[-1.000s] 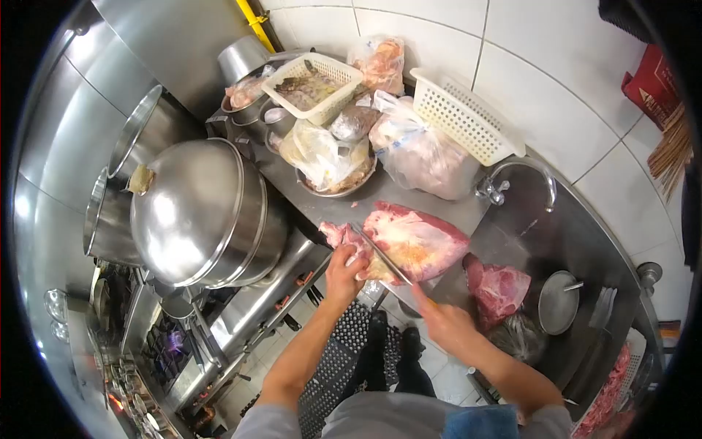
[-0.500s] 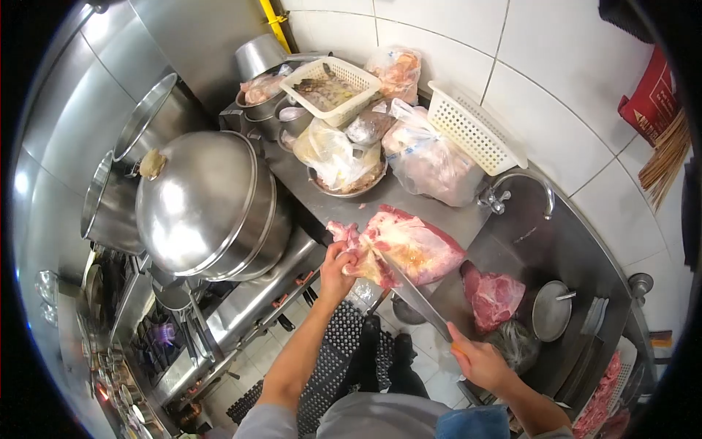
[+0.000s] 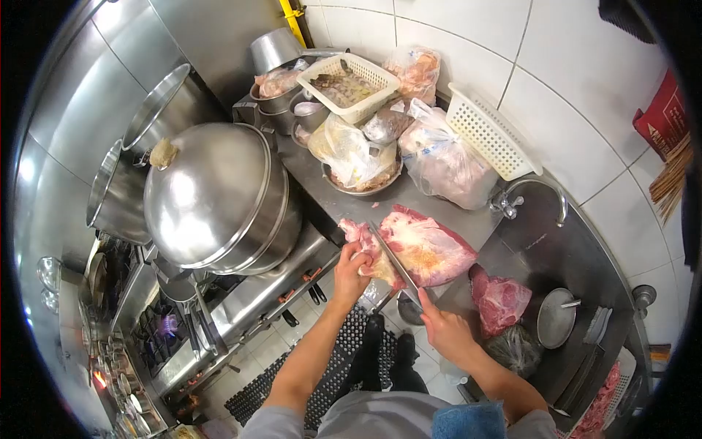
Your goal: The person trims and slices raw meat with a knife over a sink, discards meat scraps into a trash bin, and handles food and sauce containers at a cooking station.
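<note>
A large cut of raw meat with pale fat and a red rim lies on the steel counter beside the sink. My left hand grips the meat's narrow left end, fingers curled round it. In my right hand is a long knife, its blade lying diagonally across the meat near the held end. The knife's handle is mostly hidden in my fist. Another piece of red meat rests at the sink's left edge, just right of the large cut.
Bagged meat, a bowl and a white basket crowd the counter's back. A big domed steel pot stands left, above a lit burner. The tap overhangs the sink, which holds a round lid.
My right hand has moved up and left, carrying the knife forward so that its blade reaches farther across the meat. My left hand keeps its hold. The whole view has shifted slightly.
</note>
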`<state>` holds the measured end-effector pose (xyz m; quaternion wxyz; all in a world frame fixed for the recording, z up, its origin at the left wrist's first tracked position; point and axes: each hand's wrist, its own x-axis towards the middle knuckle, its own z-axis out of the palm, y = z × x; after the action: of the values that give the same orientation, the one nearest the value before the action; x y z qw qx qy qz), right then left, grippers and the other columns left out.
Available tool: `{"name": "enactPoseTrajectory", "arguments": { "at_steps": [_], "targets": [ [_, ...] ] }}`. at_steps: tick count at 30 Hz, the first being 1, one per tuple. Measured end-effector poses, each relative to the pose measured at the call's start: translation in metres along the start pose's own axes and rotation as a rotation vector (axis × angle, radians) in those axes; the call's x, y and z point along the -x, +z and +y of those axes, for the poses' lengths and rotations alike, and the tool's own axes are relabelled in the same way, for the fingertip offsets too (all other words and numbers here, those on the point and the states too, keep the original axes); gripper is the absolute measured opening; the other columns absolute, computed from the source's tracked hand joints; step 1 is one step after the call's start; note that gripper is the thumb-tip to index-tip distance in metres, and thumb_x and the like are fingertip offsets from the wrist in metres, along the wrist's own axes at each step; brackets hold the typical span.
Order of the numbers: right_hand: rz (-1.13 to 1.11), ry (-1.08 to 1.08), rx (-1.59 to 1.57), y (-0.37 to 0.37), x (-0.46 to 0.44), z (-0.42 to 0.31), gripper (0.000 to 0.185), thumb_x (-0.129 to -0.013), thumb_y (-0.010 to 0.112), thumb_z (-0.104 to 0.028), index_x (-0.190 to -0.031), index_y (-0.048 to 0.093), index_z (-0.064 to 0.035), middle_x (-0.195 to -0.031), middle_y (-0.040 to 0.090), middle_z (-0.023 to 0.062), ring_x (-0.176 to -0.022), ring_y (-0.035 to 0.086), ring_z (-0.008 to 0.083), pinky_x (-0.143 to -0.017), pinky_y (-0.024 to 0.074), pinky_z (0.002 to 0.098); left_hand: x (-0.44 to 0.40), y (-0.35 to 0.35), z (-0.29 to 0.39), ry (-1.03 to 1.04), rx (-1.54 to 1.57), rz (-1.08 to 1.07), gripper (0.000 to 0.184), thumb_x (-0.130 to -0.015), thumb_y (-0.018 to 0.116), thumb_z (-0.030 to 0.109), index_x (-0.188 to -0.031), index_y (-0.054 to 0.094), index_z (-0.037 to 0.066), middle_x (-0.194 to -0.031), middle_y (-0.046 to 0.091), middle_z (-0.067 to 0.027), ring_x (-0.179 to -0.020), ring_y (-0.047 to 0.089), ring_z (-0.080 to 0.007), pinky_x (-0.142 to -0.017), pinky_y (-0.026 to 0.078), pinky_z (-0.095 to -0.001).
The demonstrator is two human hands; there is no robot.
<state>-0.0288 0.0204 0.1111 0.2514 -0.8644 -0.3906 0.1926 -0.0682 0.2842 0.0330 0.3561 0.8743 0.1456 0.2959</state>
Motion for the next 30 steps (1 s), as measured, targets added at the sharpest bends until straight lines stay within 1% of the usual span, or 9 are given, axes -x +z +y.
{"name": "enactPoseTrajectory", "arguments": {
  "at_steps": [5,9,12,15,16,22,25,28,30],
  "targets": [
    [0.09,-0.022,0.03,0.022,-0.037,-0.004,0.064,-0.092,0.053,-0.017,-0.151,0.027,-0.0198,-0.069,0.063,0.0229,-0.062,0.062,0.0459,-0.06,0.0494,0.059,-0.003,0.007,0.003,0.03,-0.036,0.043,0.022,-0.065,0.074,-0.002,-0.079,0.06,0.006,-0.104,0.055,-0.0127,-0.093,0.061,-0.0311,-0.079,0.051,-0.036],
    [-0.142,0.059,0.023,-0.01,0.006,-0.001,0.079,-0.083,0.056,-0.007,-0.153,0.02,-0.0154,-0.072,0.065,0.0234,-0.068,0.065,0.0436,-0.063,0.0513,0.0562,-0.007,0.003,0.002,-0.016,-0.019,0.022,0.021,-0.065,0.074,-0.001,-0.077,0.059,0.006,-0.101,0.054,-0.0123,-0.09,0.061,-0.0306,-0.078,0.051,-0.0355],
    [-0.096,0.006,0.003,-0.01,-0.011,-0.006,0.081,-0.082,0.057,-0.005,-0.153,0.019,-0.0121,-0.077,0.066,0.0244,-0.07,0.066,0.0431,-0.064,0.0518,0.0555,0.003,0.01,-0.002,0.033,-0.046,0.067,0.024,-0.061,0.074,-0.002,-0.077,0.06,0.008,-0.101,0.054,-0.012,-0.091,0.061,-0.0321,-0.076,0.051,-0.0385],
    [-0.003,-0.009,0.095,0.009,-0.067,-0.02,0.069,-0.091,0.056,-0.017,-0.152,0.023,-0.0163,-0.07,0.064,0.0228,-0.064,0.064,0.0436,-0.057,0.049,0.0558,0.006,0.008,0.003,-0.009,-0.031,0.06,0.028,-0.058,0.073,-0.005,-0.077,0.06,0.009,-0.102,0.054,-0.0111,-0.092,0.061,-0.0325,-0.076,0.052,-0.0397],
    [-0.073,0.017,0.074,0.001,-0.064,-0.024,0.08,-0.08,0.057,-0.002,-0.152,0.023,-0.0114,-0.077,0.066,0.0252,-0.068,0.065,0.0435,-0.063,0.0514,0.0566,0.001,0.004,0.003,-0.037,-0.023,0.04,0.028,-0.058,0.073,-0.005,-0.077,0.059,0.009,-0.102,0.054,-0.0111,-0.091,0.061,-0.0325,-0.076,0.052,-0.0397],
    [-0.126,0.028,0.117,-0.004,0.017,-0.004,0.077,-0.082,0.058,-0.006,-0.151,0.024,-0.0109,-0.076,0.065,0.0231,-0.068,0.064,0.044,-0.064,0.0522,0.0543,0.016,0.016,-0.003,-0.092,0.007,0.118,0.025,-0.061,0.071,-0.005,-0.078,0.058,0.007,-0.101,0.053,-0.013,-0.094,0.06,-0.0333,-0.078,0.051,-0.0396],
    [0.02,-0.049,0.113,0.014,-0.049,-0.014,0.072,-0.086,0.056,-0.009,-0.151,0.025,-0.0107,-0.075,0.065,0.0237,-0.066,0.064,0.044,-0.061,0.0519,0.0545,0.018,0.017,0.002,-0.104,0.042,0.126,0.024,-0.061,0.07,-0.005,-0.078,0.058,0.006,-0.099,0.053,-0.0137,-0.092,0.06,-0.0338,-0.078,0.05,-0.0395],
    [0.023,-0.024,0.056,0.013,-0.049,-0.014,0.068,-0.09,0.053,-0.01,-0.151,0.025,-0.0116,-0.071,0.063,0.025,-0.062,0.063,0.0435,-0.059,0.0514,0.0545,0.009,0.013,0.004,-0.076,0.037,0.165,0.022,-0.062,0.071,-0.005,-0.077,0.058,0.005,-0.096,0.053,-0.0131,-0.086,0.058,-0.0325,-0.075,0.049,-0.0378],
    [-0.095,0.024,0.105,0.0,-0.006,-0.014,0.066,-0.091,0.052,-0.012,-0.151,0.025,-0.0132,-0.068,0.063,0.0244,-0.06,0.063,0.0434,-0.056,0.0505,0.0546,0.009,0.015,-0.003,-0.134,0.072,0.174,0.018,-0.066,0.072,-0.002,-0.074,0.057,0.005,-0.093,0.053,-0.0132,-0.085,0.057,-0.0316,-0.073,0.048,-0.0366]
  ]
}}
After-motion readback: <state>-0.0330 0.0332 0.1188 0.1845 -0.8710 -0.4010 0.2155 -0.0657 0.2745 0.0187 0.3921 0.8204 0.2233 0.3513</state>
